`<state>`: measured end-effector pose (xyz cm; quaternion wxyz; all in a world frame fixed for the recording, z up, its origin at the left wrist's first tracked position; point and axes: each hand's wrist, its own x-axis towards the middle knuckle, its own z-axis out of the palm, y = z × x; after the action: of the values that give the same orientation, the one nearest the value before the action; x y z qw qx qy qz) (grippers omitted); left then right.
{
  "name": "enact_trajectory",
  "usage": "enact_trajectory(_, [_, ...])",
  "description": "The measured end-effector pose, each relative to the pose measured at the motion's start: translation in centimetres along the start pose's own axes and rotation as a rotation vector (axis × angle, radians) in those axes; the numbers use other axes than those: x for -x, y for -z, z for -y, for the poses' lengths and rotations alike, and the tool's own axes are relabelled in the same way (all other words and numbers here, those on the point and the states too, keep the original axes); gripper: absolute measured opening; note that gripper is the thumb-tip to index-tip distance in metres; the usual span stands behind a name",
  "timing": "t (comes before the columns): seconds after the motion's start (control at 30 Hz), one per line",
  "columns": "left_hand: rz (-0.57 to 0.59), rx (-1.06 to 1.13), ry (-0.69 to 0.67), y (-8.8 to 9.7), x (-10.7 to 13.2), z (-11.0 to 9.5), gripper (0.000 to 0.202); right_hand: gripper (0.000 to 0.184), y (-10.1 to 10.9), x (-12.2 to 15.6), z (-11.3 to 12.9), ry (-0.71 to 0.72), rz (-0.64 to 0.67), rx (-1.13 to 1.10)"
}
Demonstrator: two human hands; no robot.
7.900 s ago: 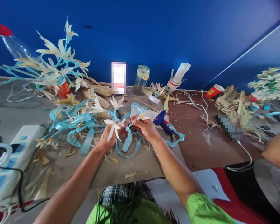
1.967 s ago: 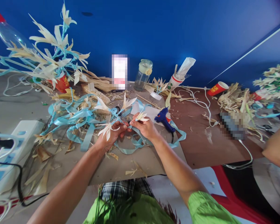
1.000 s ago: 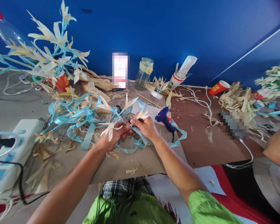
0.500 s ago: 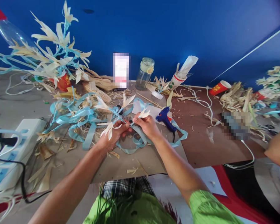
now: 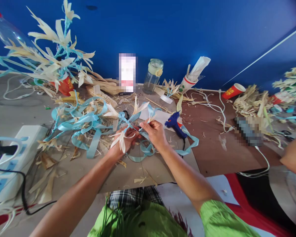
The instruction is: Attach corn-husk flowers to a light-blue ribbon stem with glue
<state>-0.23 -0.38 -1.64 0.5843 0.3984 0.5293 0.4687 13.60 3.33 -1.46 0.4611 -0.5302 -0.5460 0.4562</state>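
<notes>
My left hand (image 5: 123, 141) is closed round a stem of pale corn-husk flowers (image 5: 120, 138) wrapped in light blue ribbon (image 5: 88, 123). My right hand (image 5: 155, 133) pinches the same stem just right of the left hand, with a small husk flower (image 5: 151, 117) above its fingertips. Another husk flower (image 5: 138, 107) on the stem sticks up behind both hands. Loops of the blue ribbon hang below the hands and trail across the table. A blue glue gun (image 5: 174, 123) lies just right of my right hand.
A tall husk-flower branch (image 5: 51, 56) stands at the left in a red cup (image 5: 64, 86). A white power strip (image 5: 10, 158) lies at the left edge. A glass jar (image 5: 153, 76), paper cups (image 5: 233, 90), cables and husk piles (image 5: 249, 102) crowd the back. Another person's arm (image 5: 294, 156) enters at right.
My right hand has shifted slightly down and closer to the left hand on the stem. The small husk flower now stands higher above my fingers; the ribbon loops below have sagged.
</notes>
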Motion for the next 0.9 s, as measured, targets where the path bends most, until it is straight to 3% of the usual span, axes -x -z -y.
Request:
enact_trajectory(0.17, [-0.045, -0.025, -0.078, -0.3, 0.3, 0.1, 0.023, 0.044, 0.2, -0.4, 0.3, -0.001, -0.164, 0.074])
enact_trajectory(0.37, [0.04, -0.151, -0.108, -0.1, 0.3, 0.9, 0.033, 0.043, -0.3, -0.3, -0.3, -0.039, -0.146, 0.009])
enact_trajectory(0.5, [0.045, -0.237, -0.122, 0.1, 0.1, 0.7, 0.025, 0.044, -0.6, 0.2, -0.4, 0.013, -0.115, 0.017])
enact_trajectory(0.7, [0.096, -0.087, 0.003, 0.1, -0.1, 0.6, 0.021, 0.037, -0.5, 0.6, 0.1, 0.12, 0.0, 0.03])
enact_trajectory(0.9, [0.245, 0.193, 0.117, 0.5, 0.0, -0.2, 0.027, 0.04, -0.3, 0.2, -0.4, -0.03, 0.274, -0.189])
